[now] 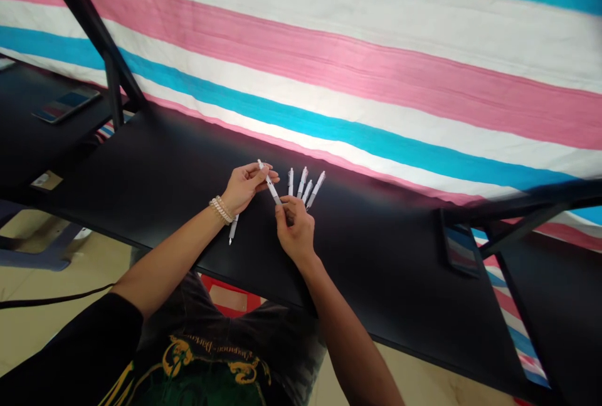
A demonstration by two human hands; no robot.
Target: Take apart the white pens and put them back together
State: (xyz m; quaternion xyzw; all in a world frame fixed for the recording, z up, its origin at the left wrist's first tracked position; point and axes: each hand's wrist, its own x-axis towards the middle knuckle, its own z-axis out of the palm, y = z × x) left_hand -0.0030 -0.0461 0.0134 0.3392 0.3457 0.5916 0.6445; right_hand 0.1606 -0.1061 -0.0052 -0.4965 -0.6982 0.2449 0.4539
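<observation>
A white and grey pen (pixel 271 187) is held at a slant above the black table, between both my hands. Thumb and fingers of my left hand (pixel 247 184) pinch its upper part, near the clicker end. My right hand (pixel 296 227) grips its lower end with curled fingers. Just beyond my right hand several similar white pens (pixel 303 183) lie fanned out, their lower parts partly hidden by that hand. Another pen (pixel 234 228) rests below my left wrist, tip toward me, its top end covered by the wrist.
The black table (pixel 376 268) spans the view. A striped pink, white and blue cloth (pixel 329 67) hangs behind it. A dark phone (pixel 459 249) lies near the table's right end. On the neighbouring table at left lies a flat reflective device (pixel 68 106). Black metal struts (pixel 113 80) stand at the sides.
</observation>
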